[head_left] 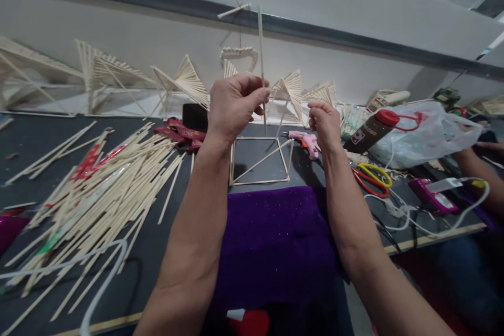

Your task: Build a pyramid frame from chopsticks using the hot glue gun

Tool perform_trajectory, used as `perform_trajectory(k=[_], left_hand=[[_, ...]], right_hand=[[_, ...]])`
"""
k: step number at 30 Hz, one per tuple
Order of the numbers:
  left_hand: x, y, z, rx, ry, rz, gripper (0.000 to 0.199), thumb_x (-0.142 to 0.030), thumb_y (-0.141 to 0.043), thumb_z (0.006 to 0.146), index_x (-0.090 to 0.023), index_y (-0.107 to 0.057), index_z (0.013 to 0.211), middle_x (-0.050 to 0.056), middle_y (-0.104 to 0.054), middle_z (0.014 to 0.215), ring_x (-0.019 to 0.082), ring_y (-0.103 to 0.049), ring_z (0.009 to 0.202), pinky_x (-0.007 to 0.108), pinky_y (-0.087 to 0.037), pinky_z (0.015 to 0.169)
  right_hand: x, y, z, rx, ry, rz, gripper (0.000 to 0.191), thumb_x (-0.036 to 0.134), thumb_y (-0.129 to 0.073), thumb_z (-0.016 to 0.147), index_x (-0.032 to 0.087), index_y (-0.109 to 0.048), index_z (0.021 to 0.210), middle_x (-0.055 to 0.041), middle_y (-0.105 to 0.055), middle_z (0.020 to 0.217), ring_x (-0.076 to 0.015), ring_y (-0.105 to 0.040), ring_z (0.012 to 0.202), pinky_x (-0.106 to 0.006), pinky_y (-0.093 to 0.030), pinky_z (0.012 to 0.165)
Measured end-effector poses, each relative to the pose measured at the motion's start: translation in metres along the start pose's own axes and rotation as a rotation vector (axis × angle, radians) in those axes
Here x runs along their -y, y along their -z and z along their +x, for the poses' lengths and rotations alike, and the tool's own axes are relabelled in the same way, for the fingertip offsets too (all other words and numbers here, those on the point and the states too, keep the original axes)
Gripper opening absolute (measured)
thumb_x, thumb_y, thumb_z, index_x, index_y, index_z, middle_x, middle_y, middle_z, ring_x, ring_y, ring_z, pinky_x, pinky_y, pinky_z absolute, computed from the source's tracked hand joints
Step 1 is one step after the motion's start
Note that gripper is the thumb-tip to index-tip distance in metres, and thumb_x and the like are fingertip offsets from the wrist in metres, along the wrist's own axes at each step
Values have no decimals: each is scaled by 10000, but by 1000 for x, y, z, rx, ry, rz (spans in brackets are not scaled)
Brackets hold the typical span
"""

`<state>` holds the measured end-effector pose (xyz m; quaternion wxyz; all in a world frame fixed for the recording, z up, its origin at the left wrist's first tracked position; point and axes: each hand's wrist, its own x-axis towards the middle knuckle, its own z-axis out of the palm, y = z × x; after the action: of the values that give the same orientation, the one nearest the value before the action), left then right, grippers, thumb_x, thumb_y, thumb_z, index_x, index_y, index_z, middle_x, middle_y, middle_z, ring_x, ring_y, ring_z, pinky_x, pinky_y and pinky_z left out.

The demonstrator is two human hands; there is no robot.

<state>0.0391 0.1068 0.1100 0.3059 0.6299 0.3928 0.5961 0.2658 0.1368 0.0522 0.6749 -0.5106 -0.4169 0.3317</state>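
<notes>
My left hand [239,102] pinches a thin wooden stick [261,47] between thumb and fingers, holding it upright. Below it, a small frame of wooden sticks [260,182] rests on the dark table, with a slanting stick across it. The held stick's lower end comes down over the frame's far side; whether they touch I cannot tell. To the right, my right hand [325,123] has its fingers curled together, and anything in them is hidden. Just left of that hand lies a pink glue gun [309,143]. A purple cloth [275,236] lies between my forearms.
Loose wooden sticks [114,199] spread across the left. Twisted stick models [183,79] line the wall. On the right are a dark bottle [370,131], a plastic bag [429,131], scissors [372,178], white cables and a purple device [433,197]. Another person's arm [478,178] shows there.
</notes>
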Motion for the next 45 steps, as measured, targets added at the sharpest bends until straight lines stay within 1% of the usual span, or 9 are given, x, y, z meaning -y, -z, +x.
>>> perform_trajectory(k=[13,18,23,27,30,33,38,41,45], left_hand=[[-9,0,-5,-4,11,-41,69,-150,-736,839,-209,-772,834,3,-793,833,139,-717,700,202,-563,530],[-12,-3,-5,-31,-48,-65,78,-171,-781,837,-243,-767,810,-25,-765,754,144,-694,645,260,-589,544],[-21,-2,-8,-42,-152,-99,157,-95,-773,835,-241,-776,778,-42,-750,696,112,-629,520,270,-513,469],[-32,4,-9,-24,-231,-114,182,-50,-747,815,-219,-810,841,-44,-747,685,101,-630,475,252,-325,346],[-42,0,-13,-54,-219,-44,62,-263,-774,913,-249,-800,968,-22,-776,782,133,-710,629,272,-477,471],[-49,-12,-26,-71,-166,-3,323,-579,-730,945,-302,-751,1109,-14,-776,823,197,-765,885,332,-598,640],[-47,-22,-39,-16,-226,80,559,-783,-694,858,-334,-705,1192,-21,-766,828,225,-750,1020,350,-617,635],[-40,-16,-30,2,-232,133,553,-784,-699,849,-346,-702,1185,-41,-765,832,203,-747,979,335,-602,588],[-33,-6,-14,-60,-247,48,207,-471,-778,823,-321,-769,967,-99,-758,739,98,-648,552,274,-425,364]], right_hand=[[4,5,16,-91,200,-121,192,140,-588,752,215,-591,928,47,-600,766,-71,-467,510,-185,-272,441],[41,6,-8,-102,366,-38,100,178,-614,863,204,-615,960,10,-631,811,-87,-459,535,-232,-309,481],[71,8,-98,327,514,-76,148,130,-582,938,227,-676,1000,74,-586,660,-81,-430,483,-229,-334,475],[36,10,-175,1072,816,-555,228,210,-511,1036,173,-732,1073,-53,-774,933,-161,-677,787,-301,-516,698],[2,8,-205,1361,989,-792,435,441,-510,1090,105,-706,1286,-160,-754,1292,-267,-690,1120,-409,-529,869],[-18,3,-214,1473,1045,-834,644,558,-494,1083,89,-552,1520,-176,-597,1568,-313,-562,1381,-461,-484,989],[-30,-6,-216,1483,1061,-830,607,576,-376,1112,106,-624,1407,-157,-641,1490,-293,-543,1369,-454,-452,1002],[-33,-12,-218,1471,1047,-840,560,563,-389,1113,119,-672,1304,-165,-669,1427,-302,-540,1383,-460,-454,1010],[-22,-5,-212,1497,958,-780,484,510,-489,1095,131,-676,1331,-159,-691,1423,-300,-602,1361,-454,-502,992]])
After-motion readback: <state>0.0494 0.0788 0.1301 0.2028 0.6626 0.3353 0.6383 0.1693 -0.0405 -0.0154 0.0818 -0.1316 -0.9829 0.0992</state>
